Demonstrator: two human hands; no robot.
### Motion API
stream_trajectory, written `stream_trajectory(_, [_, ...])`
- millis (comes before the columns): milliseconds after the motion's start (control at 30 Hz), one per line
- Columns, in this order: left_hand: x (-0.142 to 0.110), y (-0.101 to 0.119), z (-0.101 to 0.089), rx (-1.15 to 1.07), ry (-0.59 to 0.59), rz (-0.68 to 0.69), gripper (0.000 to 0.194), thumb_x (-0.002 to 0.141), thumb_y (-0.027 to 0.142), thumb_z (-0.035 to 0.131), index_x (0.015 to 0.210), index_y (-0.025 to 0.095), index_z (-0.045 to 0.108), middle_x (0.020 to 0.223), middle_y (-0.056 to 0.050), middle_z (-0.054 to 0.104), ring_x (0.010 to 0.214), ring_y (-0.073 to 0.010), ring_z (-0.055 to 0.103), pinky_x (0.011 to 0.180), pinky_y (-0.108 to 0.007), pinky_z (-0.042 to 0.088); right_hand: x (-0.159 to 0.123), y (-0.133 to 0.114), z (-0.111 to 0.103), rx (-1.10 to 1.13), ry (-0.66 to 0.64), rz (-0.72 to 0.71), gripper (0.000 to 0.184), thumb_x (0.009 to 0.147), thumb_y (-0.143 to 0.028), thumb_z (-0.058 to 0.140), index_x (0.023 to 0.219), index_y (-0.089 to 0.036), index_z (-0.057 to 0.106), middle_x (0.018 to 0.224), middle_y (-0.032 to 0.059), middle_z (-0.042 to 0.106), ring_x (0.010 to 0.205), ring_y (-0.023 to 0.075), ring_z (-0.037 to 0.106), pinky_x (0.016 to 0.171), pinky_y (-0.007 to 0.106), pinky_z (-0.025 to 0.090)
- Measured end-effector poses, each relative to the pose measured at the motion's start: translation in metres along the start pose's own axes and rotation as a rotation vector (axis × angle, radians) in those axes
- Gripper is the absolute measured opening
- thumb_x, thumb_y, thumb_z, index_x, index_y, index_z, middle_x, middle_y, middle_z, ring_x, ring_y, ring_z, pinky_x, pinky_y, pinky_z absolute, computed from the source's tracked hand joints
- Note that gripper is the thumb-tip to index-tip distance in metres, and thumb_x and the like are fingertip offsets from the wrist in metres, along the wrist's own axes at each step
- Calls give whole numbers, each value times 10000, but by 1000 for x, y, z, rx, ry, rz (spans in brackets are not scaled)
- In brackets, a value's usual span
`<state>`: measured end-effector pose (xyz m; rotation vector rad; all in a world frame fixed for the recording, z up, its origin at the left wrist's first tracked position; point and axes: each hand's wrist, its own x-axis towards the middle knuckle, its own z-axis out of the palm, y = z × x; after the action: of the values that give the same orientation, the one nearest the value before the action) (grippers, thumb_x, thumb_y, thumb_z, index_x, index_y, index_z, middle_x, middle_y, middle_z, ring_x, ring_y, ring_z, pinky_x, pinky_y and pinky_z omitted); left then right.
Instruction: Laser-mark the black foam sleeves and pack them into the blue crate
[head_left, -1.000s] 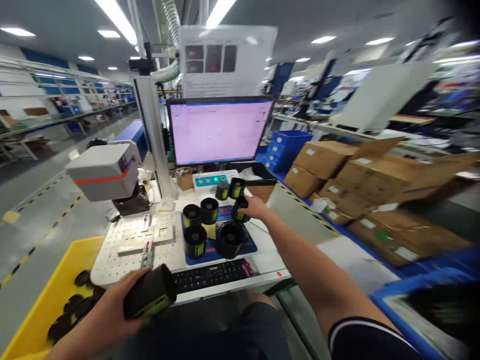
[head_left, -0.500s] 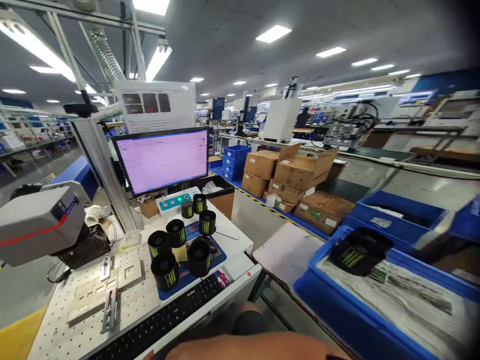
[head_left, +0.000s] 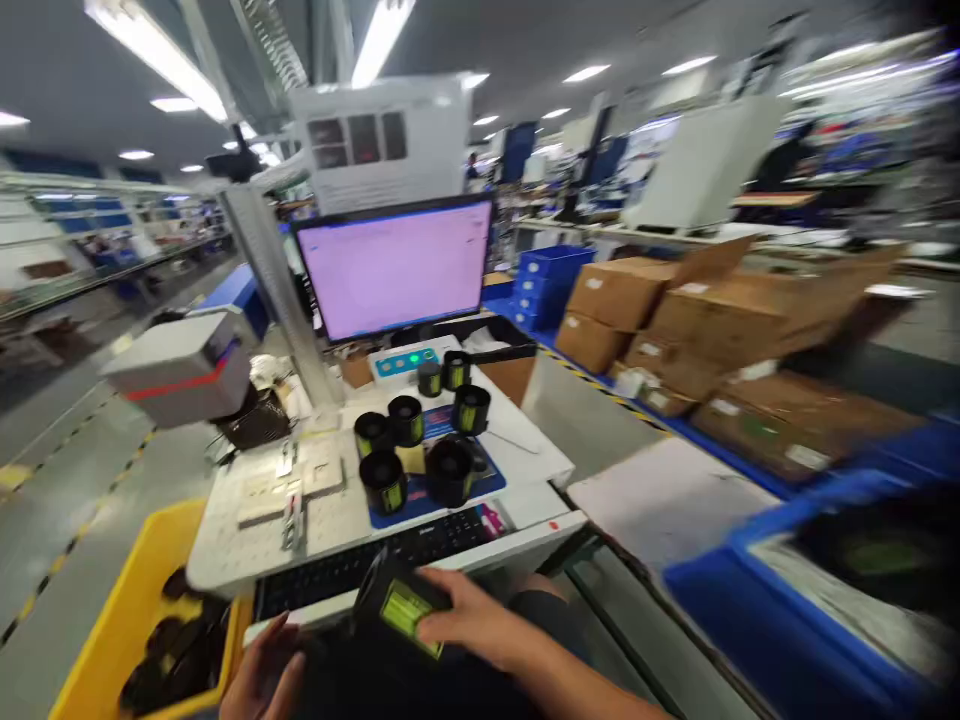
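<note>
My right hand [head_left: 469, 622] is closed on a black cylinder with a yellow-green label [head_left: 401, 605], held low in front of the keyboard [head_left: 360, 562]. My left hand [head_left: 264, 678] is at the bottom edge, just left of that cylinder, fingers spread and apart from it as far as the blur shows. Several more black cylinders with green labels [head_left: 420, 440] stand upright on a blue mat [head_left: 491, 480] on the white table [head_left: 525, 455].
A pink-lit monitor [head_left: 397, 265] stands behind the mat. A grey machine head with a red stripe [head_left: 180, 365] hangs over the perforated plate at left. A yellow bin [head_left: 112, 620] holds dark round parts. A blue crate [head_left: 750, 620] and cardboard boxes [head_left: 675, 310] are on the right.
The view swung right toward the blue crate and back to the table. My right hand left the cylinders on the mat and now grips a cylinder by my lap; my left hand no longer holds one.
</note>
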<state>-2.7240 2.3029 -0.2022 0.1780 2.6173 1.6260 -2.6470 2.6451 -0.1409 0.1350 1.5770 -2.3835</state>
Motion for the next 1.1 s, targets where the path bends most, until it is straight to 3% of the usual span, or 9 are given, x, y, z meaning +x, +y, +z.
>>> stream_trajectory(100, [-40, -34, -38, 219, 183, -126, 522, 727, 683, 660, 1028, 260, 710, 1057, -77, 786, 979, -326, 741, 941, -455, 596, 0, -30, -6, 137, -38, -27, 752, 527, -485, 946, 1178, -199, 701, 1034, 60, 743, 946, 239, 694, 853, 355, 518])
stream_trajectory(200, [-69, -84, -75, 412, 354, -196, 532, 744, 715, 559, 919, 234, 705, 981, -99, 783, 943, -341, 735, 909, -464, 590, 11, -45, -2, 74, -115, -33, 732, 515, -450, 958, 1154, -198, 702, 1065, 79, 737, 989, 255, 678, 836, 355, 519])
stream_trajectory(300, [-87, -137, -104, 571, 404, -221, 586, 769, 721, 451, 903, 197, 675, 993, -171, 764, 968, -366, 723, 934, -486, 561, 25, -51, 12, -34, -97, -29, 754, 554, -458, 933, 1216, -217, 663, 1153, 88, 720, 1051, 275, 660, 893, 392, 517])
stream_trajectory(367, [-97, -163, -114, 649, 368, -245, 602, 775, 718, 411, 890, 188, 672, 978, -190, 764, 974, -369, 720, 934, -480, 551, 37, -58, 23, -168, -86, -18, 803, 591, -498, 900, 1286, -219, 613, 1219, 107, 700, 1090, 305, 651, 930, 438, 516])
stream_trajectory(500, [-113, -187, -107, 812, 270, -297, 552, 832, 639, 404, 897, 178, 701, 963, -186, 778, 987, -378, 711, 912, -488, 528, 76, -89, 50, -834, 2, -162, 936, 641, -467, 866, 1452, -226, 464, 1415, 135, 586, 1286, 348, 550, 1113, 511, 406])
stream_trajectory(600, [-114, -191, -86, 928, 315, -271, 490, 893, 493, 391, 953, 129, 714, 984, -220, 768, 1004, -386, 700, 995, -526, 462, 120, -109, 71, -1259, 68, -323, 994, 672, -417, 814, 1531, -210, 359, 1533, 156, 470, 1404, 353, 447, 1197, 517, 305])
stream_trajectory(667, [-111, -192, -72, 941, 368, -263, 420, 894, 405, 406, 908, 124, 717, 933, -217, 768, 965, -370, 708, 1070, -542, 402, 152, -114, 84, -1416, 91, -344, 958, 669, -398, 786, 1508, -174, 382, 1496, 181, 501, 1376, 369, 475, 1168, 527, 344])
stream_trajectory(867, [-112, -191, -60, 841, 471, -177, 339, 919, 342, 442, 815, 172, 716, 818, -132, 761, 843, -316, 692, 1134, -569, 319, 227, -97, 101, -1618, 54, -277, 745, 639, -337, 773, 1327, -184, 531, 1233, 131, 651, 1160, 346, 615, 975, 473, 494])
stream_trajectory(1100, [-109, -190, -61, 789, 485, -150, 280, 905, 275, 455, 780, 199, 694, 771, -95, 724, 827, -296, 649, 1120, -564, 328, 253, -82, 92, -1665, 5, -165, 782, 620, -353, 780, 1327, -145, 519, 1193, 140, 649, 1100, 333, 629, 915, 477, 514])
